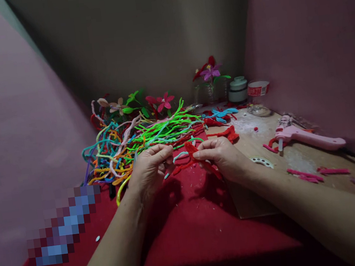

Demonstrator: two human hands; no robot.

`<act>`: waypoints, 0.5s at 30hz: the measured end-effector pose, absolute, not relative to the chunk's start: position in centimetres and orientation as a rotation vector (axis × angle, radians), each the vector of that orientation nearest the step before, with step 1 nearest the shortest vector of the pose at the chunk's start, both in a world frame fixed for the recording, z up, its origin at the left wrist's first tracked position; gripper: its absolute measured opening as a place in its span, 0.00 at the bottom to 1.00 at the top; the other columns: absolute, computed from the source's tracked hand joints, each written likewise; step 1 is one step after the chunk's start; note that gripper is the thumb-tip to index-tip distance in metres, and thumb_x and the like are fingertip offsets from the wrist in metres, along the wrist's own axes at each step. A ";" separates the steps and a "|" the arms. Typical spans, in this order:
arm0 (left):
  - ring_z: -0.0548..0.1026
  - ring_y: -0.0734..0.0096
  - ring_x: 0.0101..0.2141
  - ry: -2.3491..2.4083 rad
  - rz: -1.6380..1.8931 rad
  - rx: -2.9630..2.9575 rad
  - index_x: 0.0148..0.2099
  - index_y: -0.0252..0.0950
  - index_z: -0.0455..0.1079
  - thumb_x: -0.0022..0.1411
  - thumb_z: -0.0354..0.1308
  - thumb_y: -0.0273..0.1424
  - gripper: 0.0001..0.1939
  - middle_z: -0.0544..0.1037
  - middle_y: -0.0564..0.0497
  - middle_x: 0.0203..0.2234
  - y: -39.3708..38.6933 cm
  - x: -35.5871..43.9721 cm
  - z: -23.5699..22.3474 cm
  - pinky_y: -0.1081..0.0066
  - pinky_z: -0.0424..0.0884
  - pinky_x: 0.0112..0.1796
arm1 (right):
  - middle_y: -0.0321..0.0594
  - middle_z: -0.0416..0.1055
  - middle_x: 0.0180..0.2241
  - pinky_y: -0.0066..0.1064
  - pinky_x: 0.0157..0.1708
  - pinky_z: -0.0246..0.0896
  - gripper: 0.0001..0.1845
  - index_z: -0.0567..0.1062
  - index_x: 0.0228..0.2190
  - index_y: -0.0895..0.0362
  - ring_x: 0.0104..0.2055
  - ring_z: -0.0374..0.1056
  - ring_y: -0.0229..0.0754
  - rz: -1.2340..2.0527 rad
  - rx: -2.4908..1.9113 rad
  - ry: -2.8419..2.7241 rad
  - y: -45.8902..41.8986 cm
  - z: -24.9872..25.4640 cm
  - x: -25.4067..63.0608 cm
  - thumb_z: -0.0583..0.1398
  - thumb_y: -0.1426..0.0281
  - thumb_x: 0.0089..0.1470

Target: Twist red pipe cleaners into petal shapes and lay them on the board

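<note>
Over the red cloth, my right hand [222, 155] pinches a red pipe-cleaner petal [190, 149] between thumb and fingers. More red fuzzy material hangs below those fingertips. My left hand [152, 166] is closed at a short distance to the left, thumb pressed to the fingers; anything in that pinch is too small or hidden to name. Beyond the hands lies a heap of bright green pipe cleaners [164, 128], with orange, teal and pink ones tangled at its left. Another red looped piece [231, 133] rests just behind my right hand.
A pink glue gun [313, 135] lies on the wooden board [271, 134] at the right, near pink pipe-cleaner scraps [334, 171]. Finished fuzzy flowers [164, 102] stand at the back. A lidded jar [237, 90] and a red-and-white tape roll [258, 88] sit by the wall.
</note>
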State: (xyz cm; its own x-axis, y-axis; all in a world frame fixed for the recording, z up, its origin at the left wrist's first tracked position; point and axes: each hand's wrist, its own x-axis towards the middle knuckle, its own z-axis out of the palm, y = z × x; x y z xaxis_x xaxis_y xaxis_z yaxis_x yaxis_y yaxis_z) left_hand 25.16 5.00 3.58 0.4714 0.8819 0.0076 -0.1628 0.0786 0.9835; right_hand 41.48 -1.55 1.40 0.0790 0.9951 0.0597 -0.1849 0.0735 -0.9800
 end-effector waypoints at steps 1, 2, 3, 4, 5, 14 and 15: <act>0.63 0.82 0.18 0.745 0.904 1.242 0.25 0.31 0.66 0.48 0.62 0.32 0.10 0.67 0.54 0.18 5.0 25.2 3.6 0.79 0.60 0.19 | 0.29 0.58 0.11 0.24 0.15 0.42 0.10 0.65 0.14 0.59 0.13 0.50 0.28 1.195 -1.053 -1.046 -1.6 1.4 41.5 0.61 0.71 0.38; 0.63 0.82 0.18 0.746 0.913 1.243 0.24 0.31 0.66 0.48 0.62 0.33 0.11 0.68 0.54 0.19 5.0 25.3 3.5 0.79 0.60 0.19 | 0.30 0.59 0.12 0.24 0.15 0.42 0.10 0.65 0.15 0.59 0.13 0.50 0.28 1.202 -1.051 -1.045 -1.6 1.4 41.5 0.61 0.70 0.38; 0.63 0.82 0.18 0.746 0.925 1.254 0.23 0.31 0.66 0.49 0.62 0.34 0.12 0.68 0.53 0.19 5.0 25.4 3.5 0.79 0.60 0.19 | 0.30 0.59 0.12 0.24 0.14 0.42 0.10 0.65 0.15 0.59 0.13 0.50 0.28 1.208 -1.049 -1.043 -1.6 1.3 41.5 0.61 0.70 0.38; 0.63 0.82 0.17 0.752 0.933 1.271 0.23 0.30 0.66 0.49 0.61 0.35 0.13 0.68 0.53 0.19 5.0 25.5 3.4 0.78 0.60 0.18 | 0.30 0.59 0.12 0.24 0.14 0.42 0.10 0.65 0.15 0.59 0.13 0.50 0.28 1.215 -1.047 -1.041 -1.6 1.3 41.5 0.61 0.70 0.38; 0.63 0.82 0.17 0.760 0.934 1.289 0.24 0.30 0.66 0.49 0.61 0.34 0.12 0.68 0.53 0.19 5.0 25.5 3.3 0.78 0.60 0.18 | 0.30 0.59 0.12 0.24 0.14 0.42 0.10 0.65 0.15 0.59 0.13 0.50 0.28 1.220 -1.043 -1.040 -1.6 1.3 41.4 0.61 0.70 0.38; 0.60 0.83 0.12 0.824 0.919 1.446 0.27 0.32 0.67 0.51 0.59 0.37 0.12 0.66 0.56 0.13 4.3 25.9 3.2 0.80 0.52 0.13 | 0.30 0.60 0.13 0.24 0.15 0.42 0.09 0.66 0.16 0.59 0.14 0.50 0.28 1.197 -1.082 -1.078 -1.6 1.1 41.2 0.60 0.70 0.39; 0.60 0.83 0.12 0.801 0.915 1.443 0.28 0.32 0.68 0.51 0.59 0.37 0.11 0.67 0.56 0.14 4.1 26.0 3.2 0.80 0.53 0.14 | 0.30 0.60 0.13 0.24 0.15 0.42 0.09 0.66 0.15 0.59 0.14 0.50 0.28 1.188 -1.089 -1.097 -1.6 1.1 41.2 0.59 0.70 0.39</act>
State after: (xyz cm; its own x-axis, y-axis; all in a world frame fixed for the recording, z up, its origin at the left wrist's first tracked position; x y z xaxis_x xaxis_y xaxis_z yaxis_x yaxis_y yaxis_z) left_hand 26.00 4.12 3.25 0.4554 0.8864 0.0827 -0.0356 -0.0747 0.9966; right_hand 41.21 -1.63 1.07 0.0580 0.9967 0.0564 -0.1356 0.0639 -0.9887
